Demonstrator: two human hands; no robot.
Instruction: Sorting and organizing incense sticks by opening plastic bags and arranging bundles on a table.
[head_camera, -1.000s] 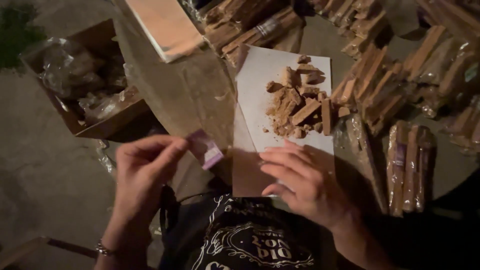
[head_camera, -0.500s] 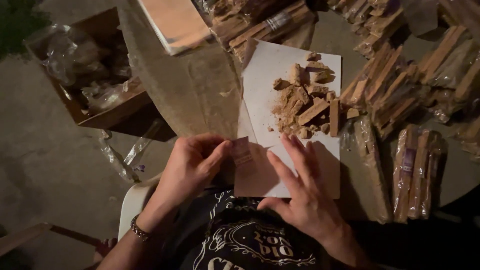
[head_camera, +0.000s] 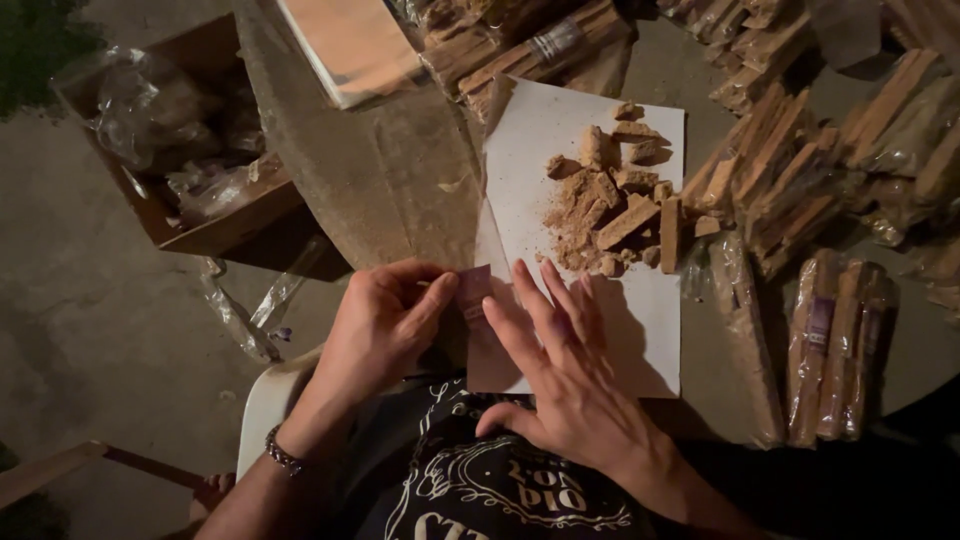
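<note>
Since the earlier frame your left hand (head_camera: 385, 320) has carried the small purple label (head_camera: 474, 290) in from clear of the table to the near left corner of the white paper sheet (head_camera: 560, 150). You pinch the label between thumb and fingers; your right hand (head_camera: 565, 375) lies spread flat on the sheet just beside it. Risk: shifting that flat hand could drag the sheet and spill the brown crumbled pile (head_camera: 615, 205) toward the wrapped stick bundles (head_camera: 835, 345) right of the sheet.
</note>
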